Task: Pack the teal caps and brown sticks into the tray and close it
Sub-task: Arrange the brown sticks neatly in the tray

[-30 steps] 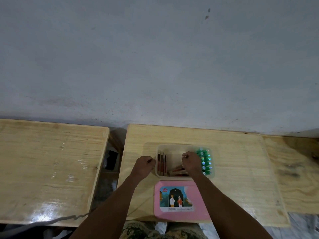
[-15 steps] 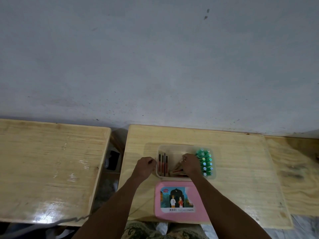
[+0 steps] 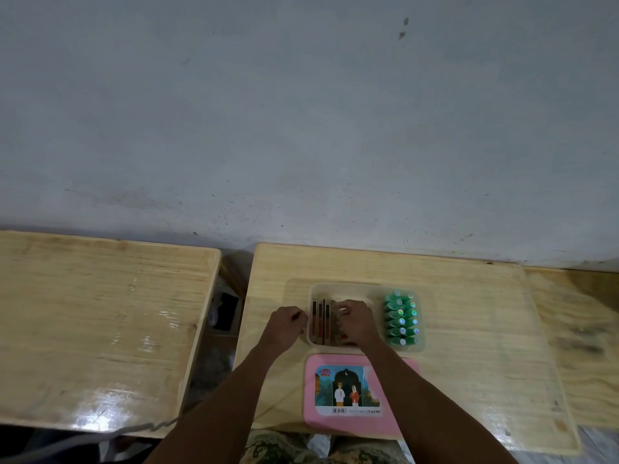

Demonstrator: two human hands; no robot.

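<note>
A pale translucent tray (image 3: 348, 287) sits on the middle wooden table (image 3: 469, 329). Teal caps (image 3: 400, 318) stand in rows in its right part. Several brown sticks (image 3: 320, 321) lie side by side along its left side, and more lie loose under my right hand. My right hand (image 3: 356, 321) is inside the tray, fingers pinched on a brown stick next to the lined-up ones. My left hand (image 3: 286, 326) is closed against the tray's left rim. The pink lid (image 3: 310, 390) with a picture label lies flat in front of the tray, partly under my right forearm.
A second wooden table (image 3: 100, 329) stands to the left across a gap holding a dark object (image 3: 227, 311). A third table (image 3: 576, 329) adjoins on the right. A grey wall rises right behind the tables. A cable (image 3: 134, 430) crosses the left table's front edge.
My right hand has moved left across the tray from near the teal caps to the row of sticks. My left hand has stayed at the tray's left rim.
</note>
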